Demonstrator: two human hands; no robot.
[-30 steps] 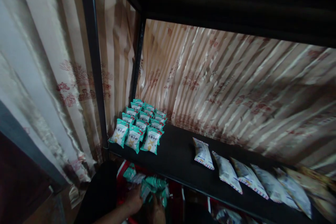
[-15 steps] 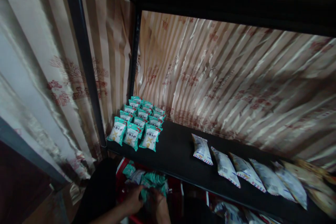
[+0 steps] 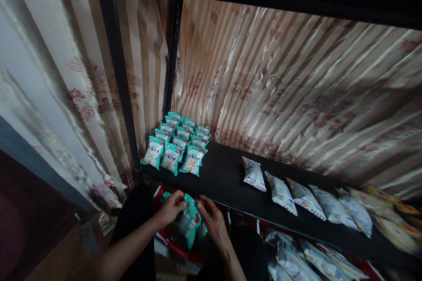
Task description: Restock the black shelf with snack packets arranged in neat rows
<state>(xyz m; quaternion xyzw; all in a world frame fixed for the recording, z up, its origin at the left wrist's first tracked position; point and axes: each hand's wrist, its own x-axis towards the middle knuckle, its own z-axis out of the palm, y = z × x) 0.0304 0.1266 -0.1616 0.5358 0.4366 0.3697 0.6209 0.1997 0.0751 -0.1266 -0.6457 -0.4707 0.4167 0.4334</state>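
A teal snack bag (image 3: 190, 221) is held between my two hands over a red basket (image 3: 186, 252), just below the shelf's front edge. My left hand (image 3: 172, 206) grips its left side, with thumb and fingers closed. On the other side, my right hand (image 3: 212, 217) has its fingers bent against the bag's upper right edge. More teal packaging lies in the basket, mostly hidden by my hands and the held bag. Above, several teal and white snack bags (image 3: 170, 158) stand in rows at the left end of the black shelf (image 3: 220, 171).
Several white snack bags with striped edges (image 3: 280, 193) lean in a row along the shelf's right side. Yellowish packets (image 3: 392, 224) lie farther right. Silvery bags (image 3: 293, 259) fill a lower basket. A dark metal post (image 3: 118, 52) and patterned curtains (image 3: 263, 74) border the shelf.
Both hands have risen from the basket toward the shelf edge, bringing up a teal snack bag. The view has tilted slightly downward. The bags on the shelf keep their arrangement.
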